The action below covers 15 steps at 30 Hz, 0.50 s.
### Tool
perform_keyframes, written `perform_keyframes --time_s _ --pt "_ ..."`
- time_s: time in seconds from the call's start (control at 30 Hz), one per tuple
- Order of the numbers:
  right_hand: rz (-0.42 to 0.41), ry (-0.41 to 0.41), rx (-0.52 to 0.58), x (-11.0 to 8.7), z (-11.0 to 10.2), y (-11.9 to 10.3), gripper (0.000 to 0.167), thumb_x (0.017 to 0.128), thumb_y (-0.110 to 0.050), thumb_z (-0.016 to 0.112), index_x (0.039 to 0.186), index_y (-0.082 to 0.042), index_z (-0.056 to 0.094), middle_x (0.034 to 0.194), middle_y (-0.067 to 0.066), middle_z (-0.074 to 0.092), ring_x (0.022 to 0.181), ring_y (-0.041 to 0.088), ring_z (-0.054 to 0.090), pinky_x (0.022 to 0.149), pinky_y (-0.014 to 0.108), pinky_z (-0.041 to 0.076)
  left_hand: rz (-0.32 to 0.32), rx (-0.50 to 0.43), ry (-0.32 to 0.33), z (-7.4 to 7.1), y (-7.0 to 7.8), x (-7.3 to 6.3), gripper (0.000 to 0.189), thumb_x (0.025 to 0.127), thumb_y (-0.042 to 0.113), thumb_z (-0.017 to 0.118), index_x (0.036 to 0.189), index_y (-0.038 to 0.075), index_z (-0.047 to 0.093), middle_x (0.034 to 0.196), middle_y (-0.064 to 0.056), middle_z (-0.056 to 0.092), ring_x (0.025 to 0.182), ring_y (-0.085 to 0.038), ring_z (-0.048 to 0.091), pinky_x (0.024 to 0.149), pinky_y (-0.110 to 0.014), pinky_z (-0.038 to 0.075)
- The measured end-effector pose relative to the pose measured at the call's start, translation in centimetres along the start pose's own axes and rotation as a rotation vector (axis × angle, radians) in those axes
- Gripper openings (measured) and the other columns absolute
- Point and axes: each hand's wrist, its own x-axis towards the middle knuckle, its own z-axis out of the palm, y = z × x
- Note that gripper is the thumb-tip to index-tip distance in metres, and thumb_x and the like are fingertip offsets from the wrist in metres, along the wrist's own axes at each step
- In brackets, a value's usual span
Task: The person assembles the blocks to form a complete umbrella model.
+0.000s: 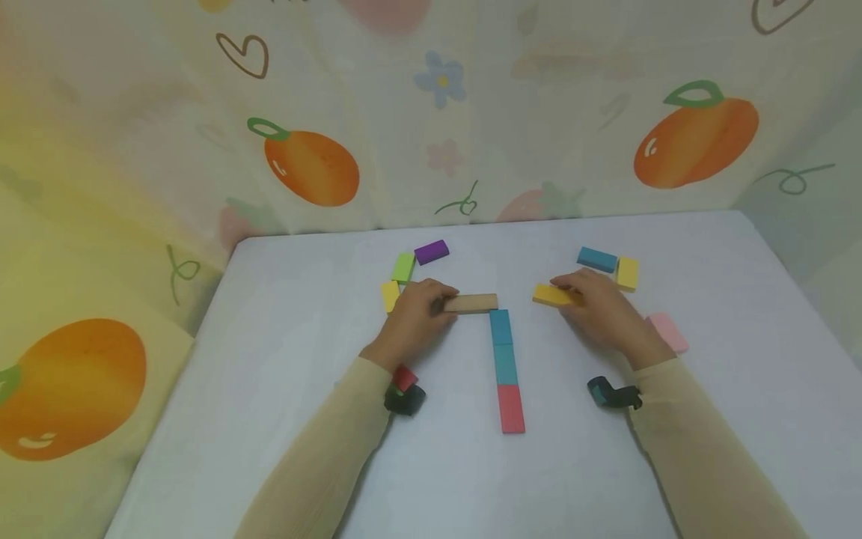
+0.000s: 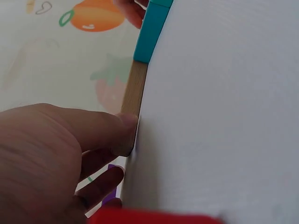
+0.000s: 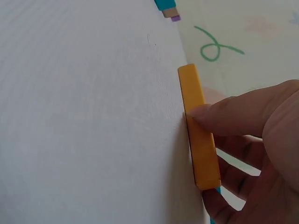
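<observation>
My left hand (image 1: 414, 322) pinches a plain wooden block (image 1: 477, 303) by its left end, with the thumb along its near side. This block's right end sits at the top of a straight row: two teal blocks (image 1: 501, 329) and a red block (image 1: 511, 409) lying end to end toward me. In the left wrist view, the wooden block (image 2: 133, 93) lines up with the teal block (image 2: 150, 35). To the right, my right hand (image 1: 602, 311) grips an orange-yellow block (image 1: 552, 295) between thumb and fingers, apart from the row. The right wrist view shows this block (image 3: 198, 130) close over the white tabletop.
Behind my left hand lie purple (image 1: 432, 252), green (image 1: 404, 267) and yellow (image 1: 390, 296) blocks. A red block (image 1: 405, 378) shows beside the left wrist. Around my right hand are blue (image 1: 597, 259), yellow (image 1: 628, 274) and pink (image 1: 668, 332) blocks. A patterned curtain (image 1: 404, 150) hangs behind the table.
</observation>
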Motion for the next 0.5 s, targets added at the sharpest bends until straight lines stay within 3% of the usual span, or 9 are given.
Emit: perform_keyframes --time_s 0.27,0.5 --pt "-0.012 -0.028 0.056 1.1 0.9 -0.8 0.044 0.106 -0.005 0.069 0.149 -0.003 0.064 0.144 0.019 0.06 0.138 0.042 0.047 0.117 0.061 0.039 0.037 -0.005 0.024 0.0 -0.3 0.1 0.034 0.1 0.011 0.082 0.133 0.015 0.078 0.128 0.004 0.072 0.121 -0.02 0.056 0.104 -0.038 0.05" --pt "-0.065 -0.049 0.076 2.0 1.7 -1.4 0.041 0.107 -0.005 0.069 0.148 -0.007 0.066 0.146 0.016 0.059 0.14 0.04 0.046 0.117 0.06 0.039 0.026 0.002 0.029 0.1 -0.3 0.1 0.034 0.1 0.012 0.082 0.134 0.016 0.078 0.128 0.004 0.073 0.121 -0.019 0.056 0.103 -0.037 0.05"
